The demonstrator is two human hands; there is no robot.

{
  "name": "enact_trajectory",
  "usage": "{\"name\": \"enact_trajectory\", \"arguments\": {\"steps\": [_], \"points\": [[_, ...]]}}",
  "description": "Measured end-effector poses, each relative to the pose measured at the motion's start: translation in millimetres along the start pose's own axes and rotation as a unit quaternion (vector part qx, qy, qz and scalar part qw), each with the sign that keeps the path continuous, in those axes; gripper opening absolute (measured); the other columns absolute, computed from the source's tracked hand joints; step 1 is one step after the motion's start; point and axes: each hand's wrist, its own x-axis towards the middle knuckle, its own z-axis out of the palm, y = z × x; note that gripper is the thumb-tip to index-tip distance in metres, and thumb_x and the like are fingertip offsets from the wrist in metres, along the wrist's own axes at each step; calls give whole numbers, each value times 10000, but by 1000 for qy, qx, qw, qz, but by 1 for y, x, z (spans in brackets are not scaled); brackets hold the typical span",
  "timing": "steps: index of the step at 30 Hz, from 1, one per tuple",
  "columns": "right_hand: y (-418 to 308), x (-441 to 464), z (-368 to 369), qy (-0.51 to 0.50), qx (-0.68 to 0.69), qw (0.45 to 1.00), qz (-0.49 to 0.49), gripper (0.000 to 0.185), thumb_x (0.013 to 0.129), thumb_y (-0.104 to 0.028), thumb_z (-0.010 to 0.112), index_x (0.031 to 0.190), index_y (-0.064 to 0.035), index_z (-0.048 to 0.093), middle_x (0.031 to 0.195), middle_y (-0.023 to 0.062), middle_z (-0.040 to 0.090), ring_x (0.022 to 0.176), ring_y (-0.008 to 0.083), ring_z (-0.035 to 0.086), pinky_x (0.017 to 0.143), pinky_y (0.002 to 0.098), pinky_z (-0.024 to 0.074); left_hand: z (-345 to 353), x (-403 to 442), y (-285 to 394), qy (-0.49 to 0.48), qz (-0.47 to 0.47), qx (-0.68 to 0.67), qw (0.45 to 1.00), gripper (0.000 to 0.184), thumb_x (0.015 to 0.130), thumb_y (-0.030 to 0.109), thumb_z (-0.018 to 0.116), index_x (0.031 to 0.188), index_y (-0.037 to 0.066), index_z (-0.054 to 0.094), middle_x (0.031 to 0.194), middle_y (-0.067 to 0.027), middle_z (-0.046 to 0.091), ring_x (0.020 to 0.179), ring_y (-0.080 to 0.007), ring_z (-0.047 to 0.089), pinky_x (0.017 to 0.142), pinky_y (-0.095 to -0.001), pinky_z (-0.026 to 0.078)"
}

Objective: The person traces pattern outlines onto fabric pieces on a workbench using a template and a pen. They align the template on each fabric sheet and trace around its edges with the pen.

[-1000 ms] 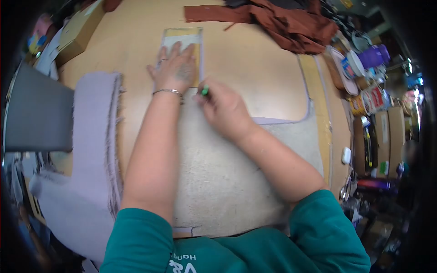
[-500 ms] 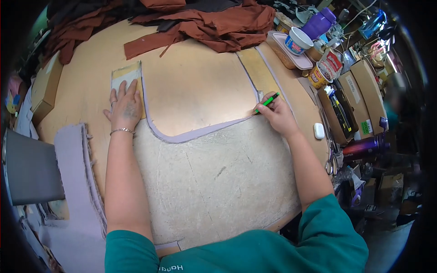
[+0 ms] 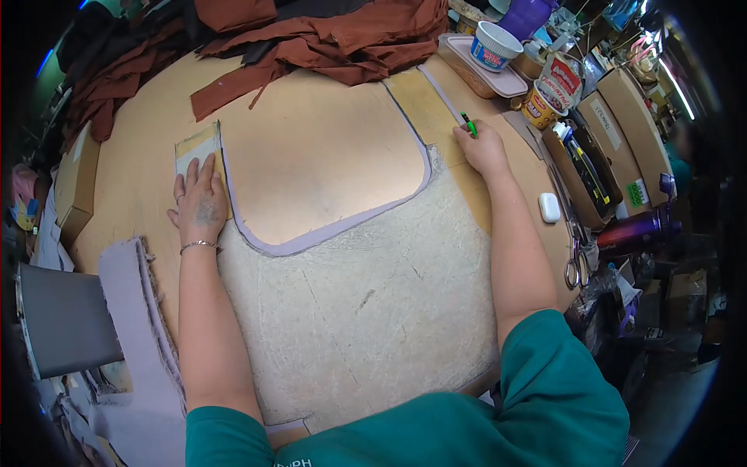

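Note:
A large, worn grey-and-yellow pattern template (image 3: pixel 373 303) with a curved cut-out lies on the table. Lilac fabric (image 3: pixel 327 236) shows as a strip along the curve's edge. My left hand (image 3: pixel 201 198) rests flat on the template's left strap, fingers slightly spread. Near the right strap's outer edge, my right hand (image 3: pixel 484 149) grips a green pen (image 3: pixel 469 124) with a black end; its tip is hidden by the fingers.
Rust-brown cloth (image 3: pixel 327 43) is heaped at the back. Folded lilac fabric (image 3: pixel 128 303) and a grey bin (image 3: pixel 62 315) are at left. On the right are scissors (image 3: pixel 576 268), a white case (image 3: pixel 549 208), a cardboard box (image 3: pixel 580 175) of tools and a tub (image 3: pixel 496 47).
My right hand has moved the green pen from the inner curve to the right strap's outer edge. The left hand stays on the left strap. The view has shifted slightly.

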Motion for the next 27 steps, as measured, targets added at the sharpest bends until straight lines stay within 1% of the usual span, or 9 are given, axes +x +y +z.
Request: {"name": "enact_trajectory", "arguments": {"steps": [3, 6, 9, 12, 15, 18, 24, 27], "points": [[1, 0, 3, 4, -19, 1000, 17, 347, 724, -299, 595, 870, 15, 571, 843, 212, 589, 818, 315, 574, 739, 381, 436, 1, -2, 2, 5, 1, 8, 1000, 390, 873, 333, 320, 1262, 328, 342, 1371, 36, 244, 1262, -262, 197, 934, -618, 155], [1, -1, 3, 23, -59, 998, 11, 383, 711, -319, 616, 886, 18, 570, 885, 210, 584, 845, 313, 569, 755, 381, 437, 4, 1, 0, 10, 8, 4, 1000, 390, 871, 334, 323, 1260, 329, 346, 1370, 40, 246, 1261, -260, 201, 935, -613, 158], [-3, -6, -5, 22, -76, 996, 43, 393, 706, -328, 625, 897, 12, 571, 921, 206, 578, 861, 311, 564, 765, 382, 437, 6, 2, -2, 10, 7, 5, 1000, 388, 871, 336, 322, 1258, 332, 349, 1369, 42, 247, 1261, -259, 202, 937, -609, 159], [-1, -3, -13, -31, -25, 997, 64, 371, 701, -307, 637, 875, 15, 574, 882, 204, 586, 831, 304, 573, 749, 375, 438, 6, 3, -3, 10, 9, 7, 1000, 387, 871, 337, 319, 1257, 335, 348, 1370, 41, 245, 1263, -259, 200, 940, -606, 158], [14, 6, -12, -73, 61, 993, 65, 338, 695, -276, 649, 843, 18, 577, 841, 196, 592, 804, 302, 578, 731, 367, 438, 3, 1, 0, 2, 1, 10, 1000, 389, 871, 339, 317, 1260, 337, 342, 1371, 41, 244, 1265, -258, 196, 943, -602, 159], [23, 9, -8, -60, 114, 990, 55, 311, 692, -253, 655, 814, 22, 575, 808, 186, 595, 785, 301, 581, 714, 366, 435, 1, 0, 2, -5, -5, 17, 1000, 393, 871, 340, 313, 1264, 339, 333, 1371, 42, 243, 1266, -255, 194, 944, -599, 162], [19, 9, -8, -69, 45, 994, 65, 293, 688, -228, 653, 812, 23, 568, 797, 178, 595, 764, 283, 585, 696, 344, 437, 2, 3, -1, -3, 9, 36, 999, 400, 873, 352, 295, 1272, 341, 318, 1365, 30, 257, 1261, -243, 206, 935, -583, 204], [18, 9, -18, -99, 121, 984, 82, 284, 685, -212, 651, 815, 25, 563, 781, 173, 595, 745, 271, 587, 682, 330, 439, 6, 6, -3, -1, 18, 41, 999, 402, 875, 352, 289, 1276, 334, 315, 1363, 28, 259, 1259, -247, 206, 940, -575, 207]]}}
